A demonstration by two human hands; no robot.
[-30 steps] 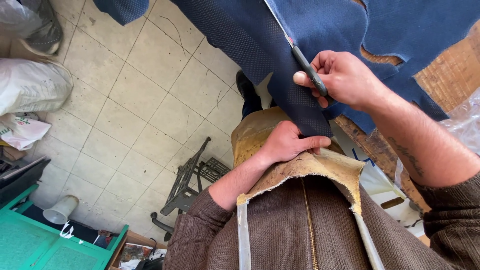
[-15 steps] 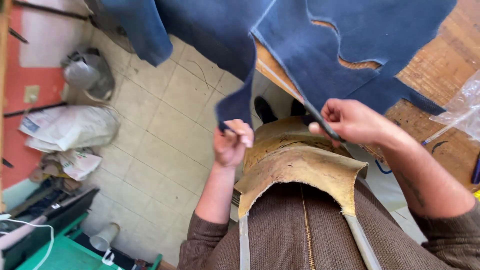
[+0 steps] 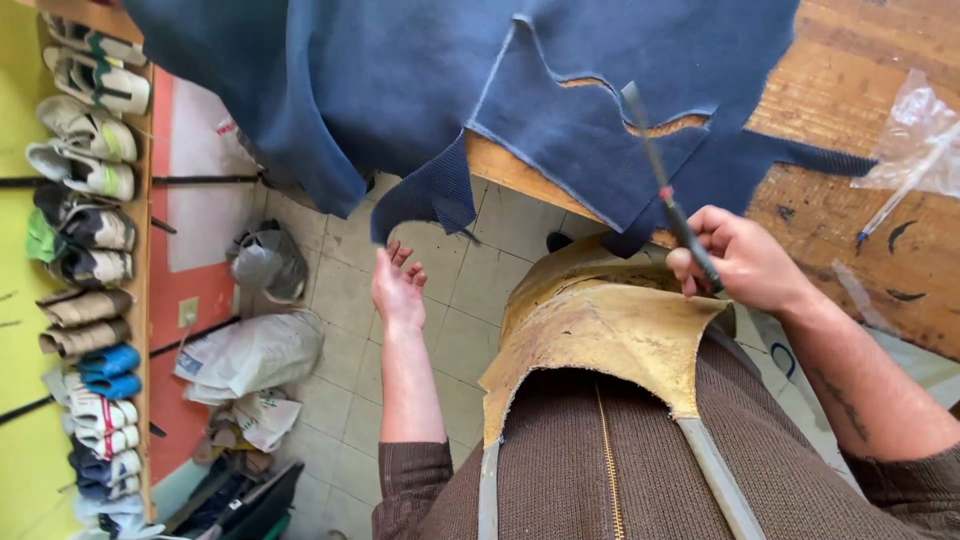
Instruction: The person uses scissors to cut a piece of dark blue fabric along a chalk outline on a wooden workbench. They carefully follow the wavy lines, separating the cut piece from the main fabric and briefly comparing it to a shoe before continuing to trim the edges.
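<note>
Cloth (image 3: pixel 400 80), dark blue and rough-edged, fills the upper middle of the frame, draped over the near edge of a worn wooden table (image 3: pixel 850 160) at the upper right, with a loose flap hanging down past the edge toward the tiled floor (image 3: pixel 330 260). The right hand (image 3: pixel 735 260), at centre right, is closed around a slim cutting tool (image 3: pixel 670 200) (dark handle, small red mark partway up), fingers pressed together on the handle; the blade end slants up and left across the cloth, over a jagged cut where the wood shows through. The left hand (image 3: pixel 397 288) hangs in the middle of the frame just below the dangling flap, palm open and fingers spread, holding nothing and not touching the cloth.

At lower centre a stiff yellowish leather apron (image 3: pixel 600 340) covers the person's chest over a brown zipped sweater (image 3: pixel 580 470). A crumpled clear plastic bag (image 3: pixel 915 140) lies on the table at the far right with a pen (image 3: pixel 895 200) under it. Down the left edge of the frame runs a wooden rack of shoes (image 3: pixel 85 250), pairs stacked one above another. On the floor at lower left sit a grey sack (image 3: pixel 265 262) and a white sack (image 3: pixel 250 355).
</note>
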